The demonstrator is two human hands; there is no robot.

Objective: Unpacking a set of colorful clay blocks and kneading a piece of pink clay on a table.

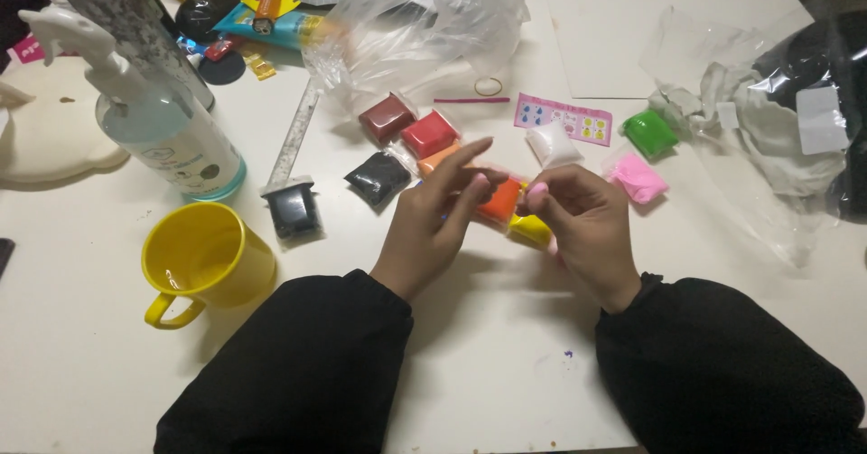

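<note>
Left grip (433,224) half open, fingertips on orange packet (499,201) near mid-surface (488,364); right grip (582,224) pinched shut on something pale pink, too small to name. Leftward: spray bottle (172,138), yellow mug (206,260), black packet (377,178). Rightward: yellow packet (531,229), pink packet (638,178), green packet (649,133). Risk, probably: a sleeve sweeping the mug over, or the pinched bit slipping among the packets.

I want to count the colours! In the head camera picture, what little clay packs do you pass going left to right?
Black pack → dark red pack → red pack → white pack → pink pack → green pack. The orange and yellow ones sit behind the hands, so I skipped them.
</note>
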